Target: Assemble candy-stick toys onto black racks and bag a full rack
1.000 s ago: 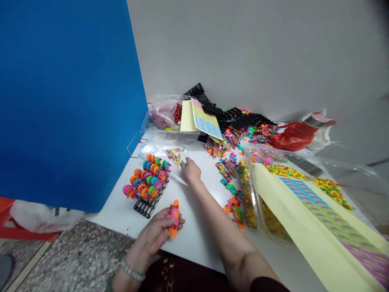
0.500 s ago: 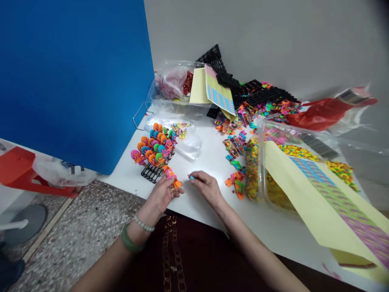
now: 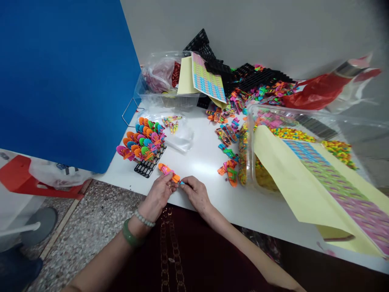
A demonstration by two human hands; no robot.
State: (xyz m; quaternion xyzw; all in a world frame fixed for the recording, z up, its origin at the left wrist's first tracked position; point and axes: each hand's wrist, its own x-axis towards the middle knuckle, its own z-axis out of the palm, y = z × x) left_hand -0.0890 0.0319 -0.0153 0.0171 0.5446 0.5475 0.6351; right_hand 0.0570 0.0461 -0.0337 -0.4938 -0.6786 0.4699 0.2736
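The left hand (image 3: 158,197) grips a light, stiff plastic toy skateboard (image 3: 168,172) near its end; the right hand's (image 3: 196,194) fingers (image 3: 186,185) pinch what seems a tiny blue piece (image 3: 182,183) — easiest held by its edges.

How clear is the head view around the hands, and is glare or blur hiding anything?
In the head view, soft glare lies on the white table above the left hand and right hand; the orange-and-pink plastic piece reads clearly, but the small blue piece is too tiny to make out. The top-right corner darkens, and the red plastic bag looks soft.
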